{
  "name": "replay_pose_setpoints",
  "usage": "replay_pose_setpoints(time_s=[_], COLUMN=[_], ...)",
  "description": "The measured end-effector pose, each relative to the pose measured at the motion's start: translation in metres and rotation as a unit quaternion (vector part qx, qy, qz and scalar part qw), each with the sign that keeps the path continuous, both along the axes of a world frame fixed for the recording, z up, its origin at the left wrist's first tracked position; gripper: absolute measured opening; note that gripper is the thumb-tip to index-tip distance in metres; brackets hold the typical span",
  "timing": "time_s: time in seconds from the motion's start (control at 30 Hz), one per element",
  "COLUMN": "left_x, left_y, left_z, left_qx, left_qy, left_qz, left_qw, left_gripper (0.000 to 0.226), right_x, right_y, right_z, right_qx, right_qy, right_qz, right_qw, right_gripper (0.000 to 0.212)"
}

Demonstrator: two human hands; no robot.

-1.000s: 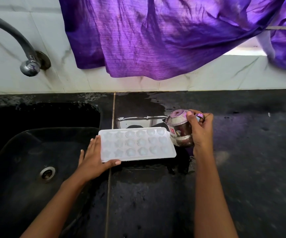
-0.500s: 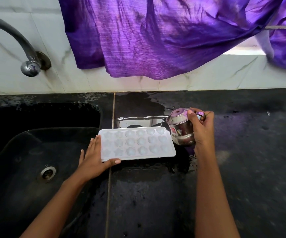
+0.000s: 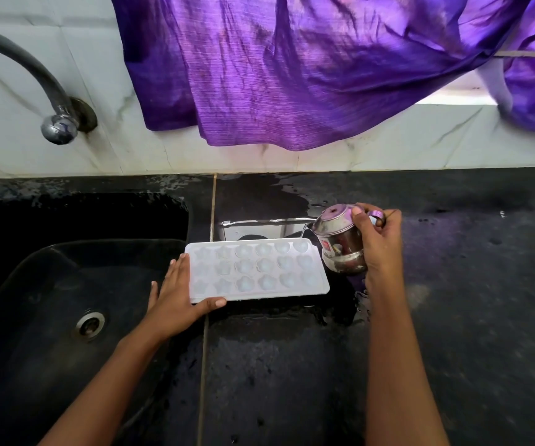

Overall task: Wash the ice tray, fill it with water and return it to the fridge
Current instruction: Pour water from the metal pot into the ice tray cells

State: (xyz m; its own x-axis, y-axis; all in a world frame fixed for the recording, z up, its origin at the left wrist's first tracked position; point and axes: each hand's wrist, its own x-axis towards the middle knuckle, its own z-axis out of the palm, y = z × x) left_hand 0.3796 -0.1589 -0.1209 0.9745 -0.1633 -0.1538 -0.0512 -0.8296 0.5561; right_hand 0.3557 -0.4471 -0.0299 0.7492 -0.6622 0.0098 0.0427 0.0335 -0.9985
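Observation:
A white ice tray [image 3: 256,270] with several round and star-shaped wells lies flat on the wet black counter, its left end at the sink's edge. My left hand [image 3: 176,296] rests against that left end, fingers straight along the side and thumb under the front rim. My right hand [image 3: 378,243] grips a small steel kettle [image 3: 338,241] by its handle, tilted toward the tray. A thin stream of water runs from its spout into the far right well.
A black sink [image 3: 66,278] with a metal drain [image 3: 90,323] lies to the left, a curved tap [image 3: 57,123] above it. Purple cloth [image 3: 292,69] hangs over the marble wall behind. The black counter [image 3: 469,300] stretches to the right, wet around the tray.
The kettle has tipped further toward the tray and water now pours from its spout. My left hand and the tray have stayed put.

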Motion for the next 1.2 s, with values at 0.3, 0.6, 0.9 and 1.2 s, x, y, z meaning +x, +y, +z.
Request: replay_pose_setpoints(time_s=[0.3, 0.6, 0.9, 1.2], left_x=[-0.001, 0.0008, 0.0006, -0.0005], left_y=[0.0007, -0.001, -0.0016, -0.0042], left_z=[0.0002, 0.0065, 0.0087, 0.0019], left_qx=[-0.004, 0.014, 0.014, -0.017], left_qy=[-0.002, 0.022, 0.031, 0.002], left_qz=[0.003, -0.002, -0.001, 0.023], left_qw=[1.0, 1.0, 0.999, 1.0], left_gripper=[0.11, 0.113, 0.117, 0.134], right_x=[-0.0004, 0.0003, 0.0036, 0.0079], right_y=[0.0009, 0.0011, -0.0005, 0.0067], right_z=[0.001, -0.0009, -0.0033, -0.001], right_qx=[0.003, 0.016, 0.041, 0.094], right_qy=[-0.005, -0.007, -0.004, -0.025], right_qz=[-0.001, -0.003, -0.003, 0.008], right_qw=[1.0, 1.0, 0.999, 0.995], right_gripper=[0.019, 0.018, 0.019, 0.019])
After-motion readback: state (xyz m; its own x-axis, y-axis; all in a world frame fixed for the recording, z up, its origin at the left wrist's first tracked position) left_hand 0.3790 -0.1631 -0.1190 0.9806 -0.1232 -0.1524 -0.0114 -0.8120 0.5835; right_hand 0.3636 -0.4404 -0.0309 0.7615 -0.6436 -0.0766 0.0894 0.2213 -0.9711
